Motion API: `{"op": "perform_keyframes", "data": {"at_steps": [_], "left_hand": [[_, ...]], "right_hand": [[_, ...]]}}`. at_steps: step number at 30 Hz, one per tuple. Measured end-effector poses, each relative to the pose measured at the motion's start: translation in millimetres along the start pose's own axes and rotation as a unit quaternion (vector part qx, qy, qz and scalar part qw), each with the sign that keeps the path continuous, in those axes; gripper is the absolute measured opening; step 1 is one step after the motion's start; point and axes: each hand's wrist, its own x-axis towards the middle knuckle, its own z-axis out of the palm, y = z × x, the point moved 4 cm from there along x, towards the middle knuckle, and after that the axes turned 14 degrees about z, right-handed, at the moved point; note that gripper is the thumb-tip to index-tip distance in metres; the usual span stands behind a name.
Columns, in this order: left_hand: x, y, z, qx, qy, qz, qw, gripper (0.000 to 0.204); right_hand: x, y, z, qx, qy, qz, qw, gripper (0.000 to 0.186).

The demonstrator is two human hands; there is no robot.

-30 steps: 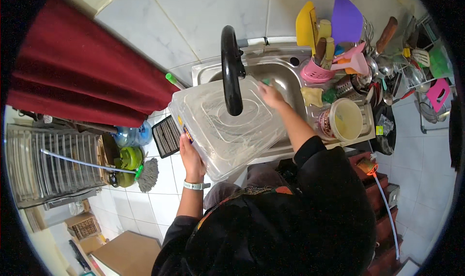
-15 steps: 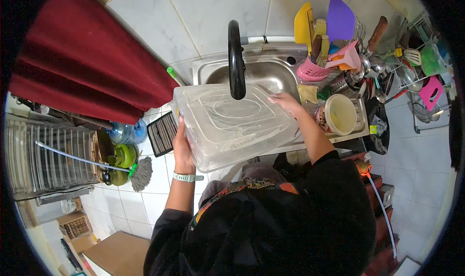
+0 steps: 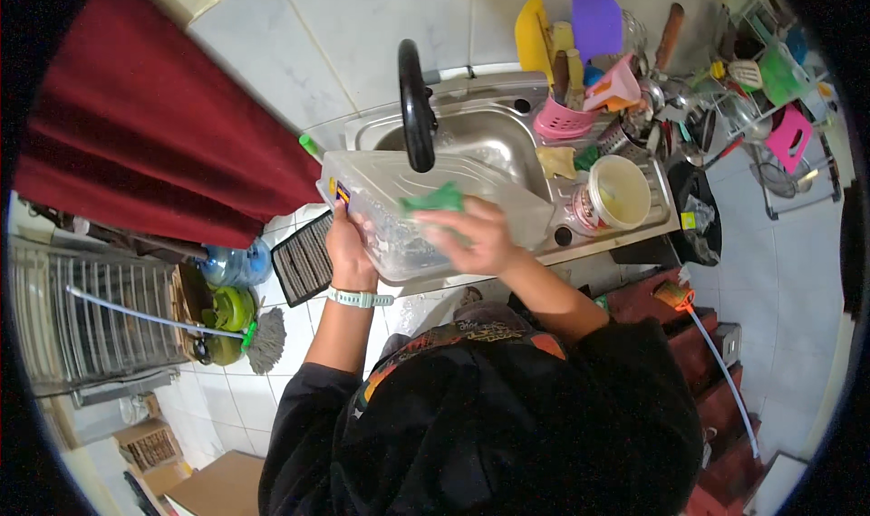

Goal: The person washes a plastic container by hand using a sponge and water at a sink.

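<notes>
A large translucent plastic box [image 3: 507,210] is held tilted over the front of the sink, its near side wet with what looks like suds. My left hand [image 3: 352,249] grips its left end, thumb near a small dark label. Above the near side, my right hand [image 3: 476,235] pinches a green scouring pad [image 3: 433,201]; motion blurs the fingers. Whether the pad touches the plastic I cannot tell. Behind the box are the steel sink [image 3: 507,135] and the black curved faucet [image 3: 412,108].
Right of the basin stand a white bucket [image 3: 625,190], a yellowish sponge [image 3: 556,162] and a pink basket [image 3: 562,119] of utensils. A black bin [image 3: 696,212] is beyond them. A red curtain [image 3: 145,126] hangs at left, above a mop head [image 3: 265,339] and a dark mat [image 3: 304,258].
My right hand has left the box's right corner and moved left over its near side, where the green pad now shows. The box has tilted, turning that side upward. The left hand keeps hold.
</notes>
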Motion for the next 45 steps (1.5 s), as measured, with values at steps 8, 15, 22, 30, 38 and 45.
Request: {"op": "perform_keyframes", "data": {"at_steps": [8, 15, 22, 30, 38, 45], "left_hand": [[4.3, 1.2, -7.5, 0.001, 0.02, -0.02, 1.0, 0.034], [-14.3, 4.3, -4.3, 0.006, 0.045, 0.011, 0.999, 0.027], [-35.4, 26.5, 13.3, 0.032, 0.019, 0.061, 0.997, 0.034], [-29.4, 33.9, -1.4, 0.035, 0.001, 0.074, 0.997, 0.038], [-20.9, 33.4, -19.5, 0.058, -0.059, 0.066, 0.994, 0.036], [-15.2, 23.8, -27.3, 0.032, -0.025, 0.049, 0.998, 0.034]], "right_hand": [[-21.2, 13.4, 7.5, -0.033, 0.003, -0.143, 0.989, 0.01], [-56.8, 122.5, -33.5, 0.067, 0.2, 0.211, 0.955, 0.02], [-76.7, 266.3, 11.0, 0.126, 0.12, 0.505, 0.845, 0.031], [9.3, 308.9, 45.3, 0.107, -0.031, 0.597, 0.794, 0.036], [99.3, 316.3, 89.7, -0.044, 0.018, 0.378, 0.925, 0.035], [124.3, 258.9, 150.3, 0.019, -0.157, 0.329, 0.931, 0.027]]}}
